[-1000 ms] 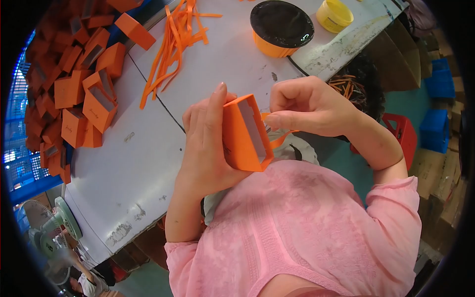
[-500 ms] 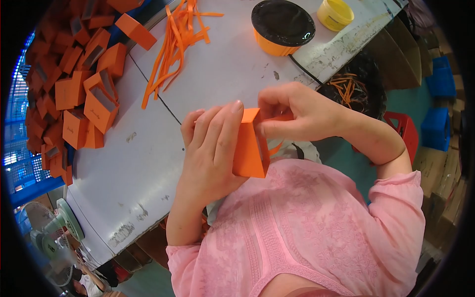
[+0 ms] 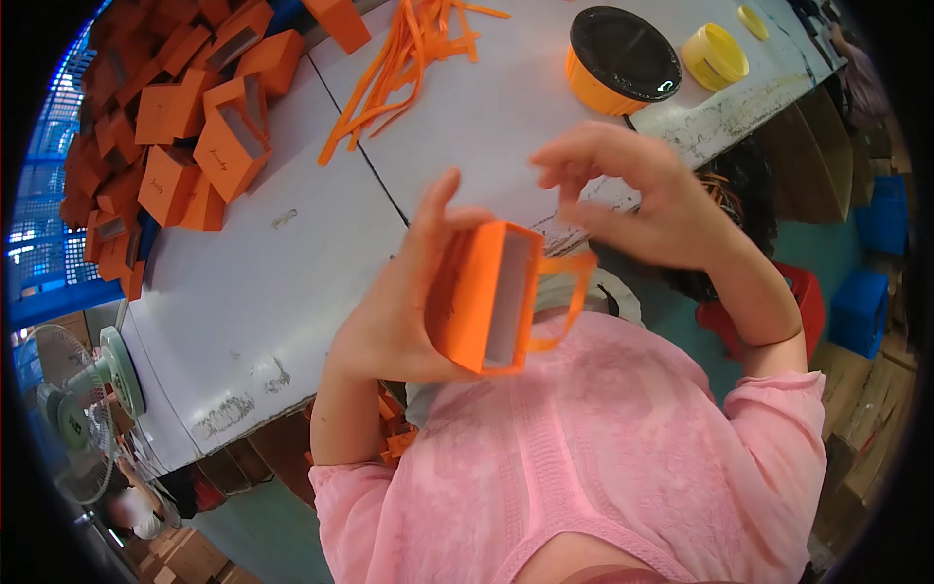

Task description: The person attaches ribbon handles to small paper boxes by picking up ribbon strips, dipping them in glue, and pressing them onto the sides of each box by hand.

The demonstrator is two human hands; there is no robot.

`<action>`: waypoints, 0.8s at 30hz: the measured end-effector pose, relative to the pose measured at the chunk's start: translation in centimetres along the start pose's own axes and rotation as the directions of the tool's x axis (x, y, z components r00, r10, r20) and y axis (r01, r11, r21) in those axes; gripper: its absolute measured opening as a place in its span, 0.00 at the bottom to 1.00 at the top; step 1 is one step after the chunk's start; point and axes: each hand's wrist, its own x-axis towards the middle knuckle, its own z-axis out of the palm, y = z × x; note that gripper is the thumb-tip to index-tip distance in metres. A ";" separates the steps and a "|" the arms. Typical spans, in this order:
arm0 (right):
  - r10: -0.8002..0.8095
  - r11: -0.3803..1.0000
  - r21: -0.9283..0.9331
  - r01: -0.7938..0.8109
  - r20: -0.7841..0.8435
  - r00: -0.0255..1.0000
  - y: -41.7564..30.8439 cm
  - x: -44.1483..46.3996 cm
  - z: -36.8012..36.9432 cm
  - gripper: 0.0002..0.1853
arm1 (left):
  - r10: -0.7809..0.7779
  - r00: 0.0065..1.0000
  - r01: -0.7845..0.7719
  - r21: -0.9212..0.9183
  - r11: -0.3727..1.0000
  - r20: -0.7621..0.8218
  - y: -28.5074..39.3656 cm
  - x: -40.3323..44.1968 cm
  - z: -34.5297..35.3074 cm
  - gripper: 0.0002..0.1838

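1. Here, the left hand (image 3: 404, 302) grips an orange box (image 3: 472, 302), its fingers spread and bent around the far side while the thumb lies along the near end.
2. The orange box is held tilted above the front edge of the worktop (image 3: 263, 253), before the person's pink top (image 3: 574, 438); its open side, with a pale grey inside, faces right.
3. An orange ribbon loop (image 3: 578, 307) stands out from the right side of the box, hanging clear of the fingers.
4. The right hand (image 3: 642, 200) is raised just beyond the loop, apart from it; its fingers are curved and parted from the thumb, slightly blurred, with nothing seen between them.
5. Loose orange ribbons (image 3: 413, 49) lie in a bundle on the worktop, well beyond the left hand.
6. Farther right stand an orange pot with a black top (image 3: 623, 58) and, just beside it, a yellow tub (image 3: 715, 58).
7. At the left, many orange boxes (image 3: 165, 107) are heaped by a blue mesh crate (image 3: 53, 234), some with script on them; a fan (image 3: 73, 409) stands below.
8. A red stool (image 3: 769, 311) is beneath the right forearm.
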 end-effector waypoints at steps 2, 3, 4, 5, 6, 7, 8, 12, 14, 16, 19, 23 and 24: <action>-0.424 0.814 -0.338 0.473 0.210 0.881 -1.2 0.8 1.7 0.07 | 0.011 0.987 0.017 -0.174 0.985 0.160 0.0 0.0 -0.2 0.74; -0.432 0.810 -0.333 0.483 0.218 0.875 -1.4 1.1 1.7 0.07 | 0.010 0.989 0.015 -0.167 0.986 0.150 -0.1 -0.3 -0.7 0.74; -0.496 0.659 -0.477 0.582 0.305 0.813 -1.5 1.4 1.7 0.06 | 0.032 0.986 -0.020 -0.073 0.997 0.164 -0.4 -0.7 -1.4 0.75; -0.535 0.472 -0.588 0.658 0.402 0.743 -1.6 1.7 1.7 0.06 | 0.051 0.983 -0.055 0.019 0.998 0.179 -0.8 -1.4 -2.3 0.76; -0.571 0.488 -0.615 0.620 0.311 0.759 -0.8 2.0 1.7 0.07 | 0.096 0.994 -0.103 0.128 0.986 0.058 -1.8 -3.0 -3.4 0.79; -0.576 0.481 -0.607 0.633 0.326 0.750 -0.4 2.2 1.6 0.07 | 0.098 0.994 -0.102 0.134 0.986 0.041 -1.0 -3.8 -4.0 0.79; -0.540 0.473 -0.694 0.543 0.258 0.801 -0.1 2.4 1.3 0.07 | 0.096 0.993 -0.089 0.099 0.991 -0.066 0.4 -4.4 -4.6 0.80; -0.547 0.548 -0.694 0.467 0.125 0.828 0.0 3.5 4.3 0.05 | 0.075 0.948 0.048 0.373 0.927 -0.308 2.4 -3.2 0.8 0.81; -0.550 0.641 -0.575 0.509 0.118 0.827 -0.2 4.0 6.4 0.04 | 0.106 0.919 0.119 0.522 0.845 -0.381 0.2 -2.4 3.3 0.80; -0.466 0.763 -0.437 0.477 0.139 0.874 0.5 5.4 6.8 0.04 | 0.151 0.694 0.296 0.470 0.831 -0.704 -3.2 -2.0 3.9 0.77; -0.374 0.847 -0.363 0.388 0.111 0.921 3.5 9.3 6.2 0.07 | 0.127 0.742 0.045 0.238 0.970 -0.658 -2.6 -3.4 2.9 0.74; -0.568 0.509 -0.738 0.443 0.100 0.817 6.5 15.2 6.4 0.05 | -0.009 0.856 -0.014 -0.041 0.999 -0.517 -3.2 -5.1 2.8 0.82; -0.588 0.360 -0.821 0.444 0.170 0.791 6.7 15.9 6.6 0.04 | -0.040 0.865 -0.039 -0.148 0.988 -0.501 -2.6 -5.1 2.7 0.80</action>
